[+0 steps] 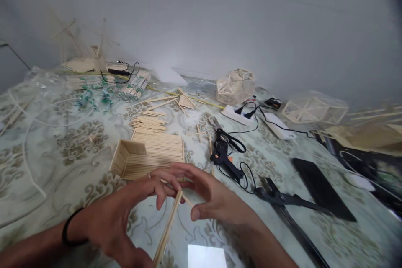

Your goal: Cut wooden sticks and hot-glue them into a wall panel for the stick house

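Several thin wooden sticks [168, 227], lying side by side as a narrow strip, are gripped in my left hand [116, 220]. Its fingers are at the far end and its thumb at the near end. My right hand [212, 192] curls around the far end, with a short stick [187, 201] between its thumb and fingers. Some fingertips overlap there, so the exact contact is hidden. Just beyond both hands sits a small structure of glued sticks [163, 146], with a flat floor and low walls at its left. A pile of loose sticks [147, 124] lies behind it.
To the right are a black glue gun [228, 163], scissors [230, 138], a dark cutting tool [289, 205] and a black phone [320, 188]. A white power strip [238, 115] lies farther back, near a geometric stick model [237, 86]. Wrapped stick bundles [136, 84] lie back left.
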Demonstrator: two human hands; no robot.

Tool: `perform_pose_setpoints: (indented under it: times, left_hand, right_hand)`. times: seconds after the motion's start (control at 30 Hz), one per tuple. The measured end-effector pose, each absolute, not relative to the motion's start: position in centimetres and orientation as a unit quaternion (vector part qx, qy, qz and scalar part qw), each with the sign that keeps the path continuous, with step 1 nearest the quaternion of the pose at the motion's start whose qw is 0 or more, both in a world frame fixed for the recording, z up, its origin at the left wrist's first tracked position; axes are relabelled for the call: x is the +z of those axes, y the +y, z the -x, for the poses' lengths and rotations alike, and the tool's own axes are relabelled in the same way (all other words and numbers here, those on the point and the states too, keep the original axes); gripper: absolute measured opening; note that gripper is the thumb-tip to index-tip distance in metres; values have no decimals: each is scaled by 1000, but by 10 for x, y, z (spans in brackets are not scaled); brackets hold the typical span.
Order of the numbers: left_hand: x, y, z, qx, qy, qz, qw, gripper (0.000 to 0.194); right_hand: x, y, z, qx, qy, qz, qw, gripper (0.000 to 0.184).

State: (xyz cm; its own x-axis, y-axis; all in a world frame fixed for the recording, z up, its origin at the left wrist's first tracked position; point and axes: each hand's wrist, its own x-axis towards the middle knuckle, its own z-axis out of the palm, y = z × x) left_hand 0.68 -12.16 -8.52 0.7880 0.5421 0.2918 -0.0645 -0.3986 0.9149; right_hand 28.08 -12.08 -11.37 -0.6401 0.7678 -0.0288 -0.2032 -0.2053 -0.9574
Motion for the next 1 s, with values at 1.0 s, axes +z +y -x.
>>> perform_pose_setpoints:
  times: [1.0]
  left_hand:
    - [-91,-124,-7,360,283,-826,329,61]
  right_hand:
    - [-99,-134,-278,521,-625,401,421,104]
